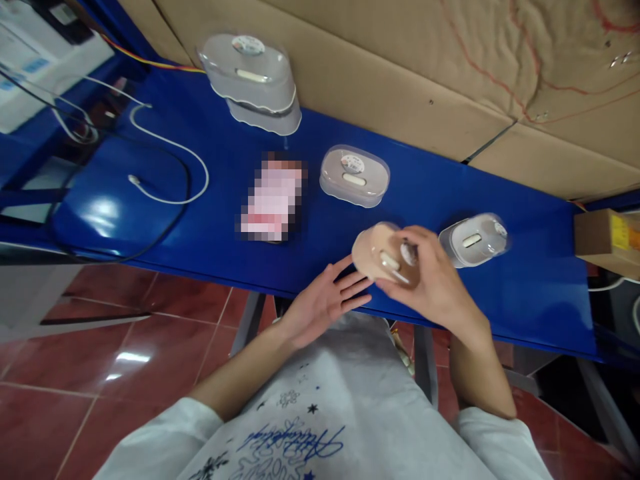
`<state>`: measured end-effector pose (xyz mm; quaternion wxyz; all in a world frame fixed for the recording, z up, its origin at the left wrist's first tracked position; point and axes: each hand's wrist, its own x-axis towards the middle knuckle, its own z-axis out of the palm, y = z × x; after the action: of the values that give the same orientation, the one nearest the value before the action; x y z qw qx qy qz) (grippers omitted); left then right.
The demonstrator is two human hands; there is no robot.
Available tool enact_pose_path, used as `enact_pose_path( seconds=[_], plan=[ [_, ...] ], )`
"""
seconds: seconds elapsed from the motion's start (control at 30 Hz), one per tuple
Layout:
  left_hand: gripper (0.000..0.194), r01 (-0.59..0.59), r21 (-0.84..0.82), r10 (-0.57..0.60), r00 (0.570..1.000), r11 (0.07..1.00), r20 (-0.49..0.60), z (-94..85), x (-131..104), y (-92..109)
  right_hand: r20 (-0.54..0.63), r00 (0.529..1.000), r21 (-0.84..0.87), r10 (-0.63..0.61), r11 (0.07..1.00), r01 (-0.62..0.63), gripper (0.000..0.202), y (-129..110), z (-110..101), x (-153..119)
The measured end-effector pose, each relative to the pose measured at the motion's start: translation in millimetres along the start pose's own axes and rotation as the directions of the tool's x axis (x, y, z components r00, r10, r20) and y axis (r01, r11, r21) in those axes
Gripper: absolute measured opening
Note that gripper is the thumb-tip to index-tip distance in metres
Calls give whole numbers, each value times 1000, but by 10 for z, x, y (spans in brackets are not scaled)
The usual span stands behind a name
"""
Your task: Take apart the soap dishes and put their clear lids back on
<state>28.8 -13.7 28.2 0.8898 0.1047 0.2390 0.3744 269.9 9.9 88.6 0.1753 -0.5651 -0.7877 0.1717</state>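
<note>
My right hand [433,277] is wrapped round a beige oval box [373,250] with a clear lid and a pale handle, tilted above the table's front edge. Beside its left end is my left hand [327,297], palm turned up and fingers spread; the fingertips lie close to the box, and I cannot tell if they touch it. A similar grey box with a clear lid [355,177] sits just behind. To the right of my right hand is another grey box [475,240], partly hidden by the hand.
The blue table [540,287] backs onto brown cardboard [380,80]. Stacked clear-lidded boxes [253,83] stand at the back left. A blurred-out phone-like object [273,200] lies left of centre. White and black cables [207,173] loop at the left. A cardboard box [597,240] sits at the right.
</note>
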Motion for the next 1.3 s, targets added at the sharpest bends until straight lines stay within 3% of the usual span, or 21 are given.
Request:
enact_pose_path(
  seconds=[0.17, 0.3, 0.53, 0.83, 0.93, 1.03, 1.17, 1.23, 1.3],
  plan=[
    [59, -28, -29, 27, 999, 999, -44, 71, 109, -128, 84, 994, 194, -70, 980, 53, 67, -124, 44, -25],
    [52, -78, -19, 78, 997, 997, -23, 47, 107, -187, 109, 994, 265, 24, 963, -53, 65, -34, 5, 2],
    [57, -189, 110, 200, 974, 976, -106, 58, 78, -115, 45, 999, 269, -25, 963, 12, 68, -110, 90, -105],
    [60, -249, 213, 271, 959, 945, -82, -16, 101, -139, 43, 997, 387, 66, 919, -78, 65, 1, 121, -118],
    [60, -247, 346, 296, 950, 905, -96, -57, 68, -108, -46, 989, 378, 142, 919, -114, 62, 117, 130, -122],
    [51, -307, 629, 417, 909, 714, -29, -85, 1, -79, -190, 976, 234, 110, 970, -63, 66, 227, 146, -82],
    [57, -369, 896, 558, 810, 246, 180, -83, -45, -83, -224, 974, 18, 39, 999, -36, 68, 324, 141, 37],
    [55, -357, 934, 544, 791, 35, 282, -85, -24, -95, -216, 976, -32, 26, 999, -33, 70, 368, 113, 112],
    [44, -362, 926, 469, 803, -106, 367, -99, 9, -105, -199, 980, -61, 7, 998, -20, 71, 418, 74, 188]
  ],
)
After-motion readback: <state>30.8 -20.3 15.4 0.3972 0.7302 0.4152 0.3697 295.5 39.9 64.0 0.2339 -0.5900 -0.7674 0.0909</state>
